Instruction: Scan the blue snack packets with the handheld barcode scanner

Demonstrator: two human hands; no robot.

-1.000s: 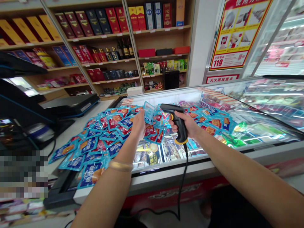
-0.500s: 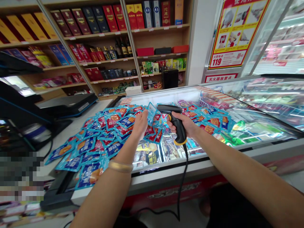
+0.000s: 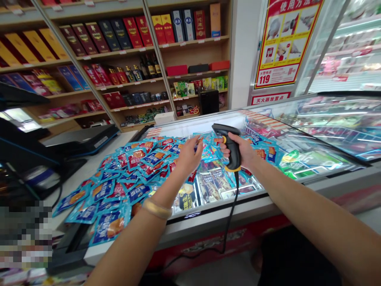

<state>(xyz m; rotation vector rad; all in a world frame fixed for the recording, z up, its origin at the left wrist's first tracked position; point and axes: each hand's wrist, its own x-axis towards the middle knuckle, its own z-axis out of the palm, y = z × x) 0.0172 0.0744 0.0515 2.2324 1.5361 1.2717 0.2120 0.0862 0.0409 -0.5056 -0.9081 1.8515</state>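
Note:
Many blue snack packets lie heaped on the left part of the freezer's glass top. My left hand is over the right side of this heap, its fingers bent together around a packet that is mostly hidden. My right hand is wrapped round the grip of a black and yellow barcode scanner, whose head points left. More packets lie behind and to the right of the scanner. The scanner's cable hangs down over the freezer's front edge.
The chest freezer holds frozen goods under its glass. At the left stand a black scale and a dark machine. Shelves with boxes and bottles line the back, beside a poster on the wall.
My left hand has moved right and its packet is now mostly hidden. My right hand has shifted right with the scanner. The view has shifted slightly.

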